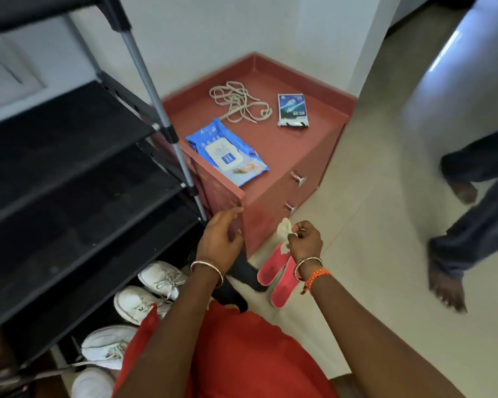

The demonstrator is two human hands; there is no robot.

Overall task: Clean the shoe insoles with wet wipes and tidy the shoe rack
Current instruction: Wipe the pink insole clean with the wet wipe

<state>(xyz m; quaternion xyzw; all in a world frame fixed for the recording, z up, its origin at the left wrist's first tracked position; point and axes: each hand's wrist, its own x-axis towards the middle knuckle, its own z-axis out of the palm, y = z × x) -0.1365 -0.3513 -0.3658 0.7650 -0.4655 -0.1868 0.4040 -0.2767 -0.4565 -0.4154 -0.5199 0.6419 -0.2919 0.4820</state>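
The right hand [305, 239] pinches a crumpled white wipe [283, 229] between thumb and curled fingers, held in the air just in front of the red cabinet [285, 145]. The left hand [220, 239] is near it to the left, fingers relaxed and holding nothing, with the fingertips up against the near corner of the cabinet; whether they actually touch it is hard to tell. Below the hands, on the pale floor [371, 225], lie two pink insoles [273, 271] side by side, leaning toward the cabinet's foot, and just left of them two black insoles [247, 271], partly hidden by the left wrist. On the cabinet top, the blue pack of wet wipes [227, 152] sits at the near left edge, a tangle of pale shoelaces [239, 106] lies farther back, and a small blue-and-white packet [292, 110] is to the right of the laces. The black shoe rack [78, 173] fills the left side, its upper shelves bare and dark. White sneakers [144, 294] are lined up on the floor at the rack's near foot. At the far right, another person's bare feet [446, 288] and dark trouser legs stand on the floor, blurred.
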